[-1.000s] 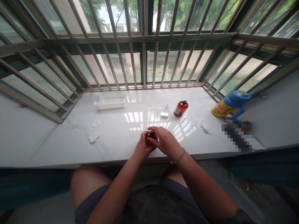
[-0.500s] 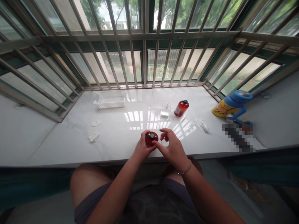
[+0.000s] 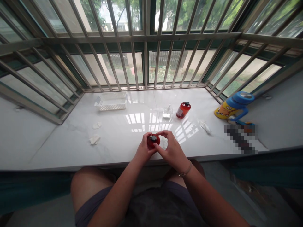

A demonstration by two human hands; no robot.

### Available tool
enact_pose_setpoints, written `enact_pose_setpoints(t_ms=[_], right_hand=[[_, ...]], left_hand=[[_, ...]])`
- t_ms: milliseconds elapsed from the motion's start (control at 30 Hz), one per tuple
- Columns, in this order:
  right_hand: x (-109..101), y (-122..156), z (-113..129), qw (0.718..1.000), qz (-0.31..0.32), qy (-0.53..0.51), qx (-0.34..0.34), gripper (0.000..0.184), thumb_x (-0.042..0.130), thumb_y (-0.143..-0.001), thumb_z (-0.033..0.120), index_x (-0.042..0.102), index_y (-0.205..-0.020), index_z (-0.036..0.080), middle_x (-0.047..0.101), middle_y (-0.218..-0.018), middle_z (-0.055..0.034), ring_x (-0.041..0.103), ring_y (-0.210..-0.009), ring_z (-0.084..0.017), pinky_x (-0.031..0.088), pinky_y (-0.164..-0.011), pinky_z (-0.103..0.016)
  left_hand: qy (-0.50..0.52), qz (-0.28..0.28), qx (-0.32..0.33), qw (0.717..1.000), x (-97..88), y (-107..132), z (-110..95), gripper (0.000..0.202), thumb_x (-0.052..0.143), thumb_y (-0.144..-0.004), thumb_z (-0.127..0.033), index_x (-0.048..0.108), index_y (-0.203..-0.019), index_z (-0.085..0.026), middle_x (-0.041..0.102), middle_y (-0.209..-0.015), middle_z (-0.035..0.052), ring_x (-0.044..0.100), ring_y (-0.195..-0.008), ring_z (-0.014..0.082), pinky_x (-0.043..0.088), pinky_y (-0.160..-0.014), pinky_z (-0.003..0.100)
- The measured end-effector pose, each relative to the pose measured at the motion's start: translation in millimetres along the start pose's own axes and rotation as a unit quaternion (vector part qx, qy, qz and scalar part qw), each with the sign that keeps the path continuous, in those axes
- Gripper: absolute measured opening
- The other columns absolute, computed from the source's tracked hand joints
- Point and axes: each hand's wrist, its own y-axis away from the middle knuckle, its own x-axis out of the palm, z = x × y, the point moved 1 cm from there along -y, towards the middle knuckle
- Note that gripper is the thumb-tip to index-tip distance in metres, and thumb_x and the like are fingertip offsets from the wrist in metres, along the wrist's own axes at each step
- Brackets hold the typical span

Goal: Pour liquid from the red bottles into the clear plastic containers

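A red bottle (image 3: 157,142) with a black cap (image 3: 153,138) stands upright near the front edge of the white counter. My left hand (image 3: 143,148) is wrapped round its left side. From the right, my right hand (image 3: 172,148) has its thumb and forefinger against the bottle's shoulder, just beside the cap, with a gap between palm and bottle. Beyond my hands stands a second red bottle (image 3: 182,111) with a white label and black cap. Left of that is a small clear pump bottle (image 3: 167,112).
A white plastic basket (image 3: 112,106) sits at the back left. Crumpled white tissues (image 3: 94,139) lie on the left, another white piece (image 3: 204,127) on the right. A blue and yellow flask (image 3: 230,108) stands at right, near a blurred-out dark object (image 3: 240,138). Metal window bars (image 3: 146,63) bound the back.
My right forefinger and thumb have closed in on the bottle from the right; before, its fingers were curled in the air. My left hand keeps its hold on the bottle.
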Motion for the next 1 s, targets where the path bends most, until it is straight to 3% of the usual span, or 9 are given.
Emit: enact_pose_setpoints(t_ms=[100, 267, 433, 533, 733, 800, 900, 1000], right_hand=[[5.3, -5.4, 0.4, 1.000, 0.021, 0.001, -0.011, 0.049, 0.069, -0.094, 0.019, 0.051, -0.138, 0.029, 0.065, -0.135, -0.0111, 0.064, -0.130, -0.030, 0.056, -0.113, -0.055], [12.0, -12.6, -3.2, 0.999, 0.012, 0.029, -0.026, 0.042, 0.068, -0.092, 0.013, 0.056, -0.129, 0.028, 0.071, -0.121, -0.0104, 0.066, -0.121, -0.032, 0.059, -0.104, -0.056], [13.6, -16.2, -3.1, 0.998, -0.015, 0.064, -0.012, 0.033, 0.077, -0.088, 0.018, 0.055, -0.111, 0.028, 0.069, -0.106, -0.0073, 0.064, -0.103, -0.031, 0.059, -0.091, -0.051], [16.2, -18.0, 0.4, 0.997, -0.027, 0.079, 0.001, 0.031, 0.077, -0.087, 0.019, 0.052, -0.103, 0.028, 0.067, -0.100, -0.0056, 0.063, -0.099, -0.030, 0.057, -0.087, -0.048], [28.6, -20.8, 10.9, 0.996, -0.031, 0.085, -0.001, 0.030, 0.075, -0.090, 0.019, 0.047, -0.096, 0.029, 0.062, -0.093, -0.0035, 0.059, -0.092, -0.028, 0.054, -0.082, -0.043], [32.6, -21.4, 13.9, 0.996, -0.026, 0.091, -0.004, 0.029, 0.074, -0.091, 0.018, 0.048, -0.096, 0.028, 0.063, -0.093, -0.0038, 0.058, -0.092, -0.028, 0.053, -0.082, -0.043], [35.6, -23.4, 16.1, 0.995, -0.017, 0.099, -0.010, 0.027, 0.073, -0.092, 0.017, 0.048, -0.096, 0.027, 0.063, -0.093, -0.0042, 0.058, -0.092, -0.028, 0.053, -0.083, -0.043], [33.4, -29.4, 14.4, 0.995, 0.002, 0.097, -0.012, 0.026, 0.072, -0.092, 0.015, 0.049, -0.097, 0.027, 0.065, -0.094, -0.0042, 0.058, -0.093, -0.028, 0.053, -0.085, -0.042]], left_hand=[[0.025, 0.003, 0.007, 1.000, 1.5, -0.3, 0.0, 0.080, 0.089, -0.082, -0.038, 0.043, -0.147, -0.027, 0.064, -0.145, 0.0129, 0.070, -0.125, 0.0303, 0.055, -0.110, 0.048], [0.029, 0.013, 0.002, 0.999, 0.1, -0.2, -1.5, 0.082, 0.089, -0.082, -0.038, 0.042, -0.148, -0.026, 0.067, -0.142, 0.0145, 0.071, -0.124, 0.0314, 0.057, -0.107, 0.048], [0.002, 0.006, 0.002, 1.000, -1.8, 0.1, -5.1, 0.081, 0.089, -0.082, -0.041, 0.043, -0.147, -0.026, 0.068, -0.141, 0.0146, 0.072, -0.122, 0.0321, 0.058, -0.105, 0.048], [-0.051, -0.036, 0.013, 0.998, 2.3, 3.1, -5.2, 0.078, 0.087, -0.083, -0.040, 0.044, -0.146, -0.026, 0.069, -0.141, 0.0153, 0.073, -0.122, 0.0335, 0.059, -0.102, 0.049], [-0.162, -0.197, 0.030, 0.966, 20.2, 13.3, 3.0, 0.059, 0.071, -0.099, -0.035, 0.043, -0.148, -0.019, 0.070, -0.135, 0.0242, 0.073, -0.121, 0.0379, 0.059, -0.101, 0.058], [-0.169, -0.227, 0.042, 0.958, 23.6, 14.9, 5.1, 0.057, 0.068, -0.101, -0.034, 0.041, -0.149, -0.018, 0.070, -0.135, 0.0249, 0.073, -0.123, 0.0375, 0.058, -0.104, 0.059], [-0.167, -0.213, 0.063, 0.961, 22.4, 17.7, 5.3, 0.064, 0.065, -0.103, -0.032, 0.032, -0.156, -0.017, 0.066, -0.142, 0.0262, 0.070, -0.129, 0.0365, 0.057, -0.108, 0.059], [-0.172, -0.158, 0.079, 0.969, 14.4, 25.8, 1.8, 0.088, 0.073, -0.098, -0.036, 0.019, -0.165, -0.017, 0.050, -0.159, 0.0295, 0.059, -0.144, 0.0394, 0.053, -0.114, 0.061]])
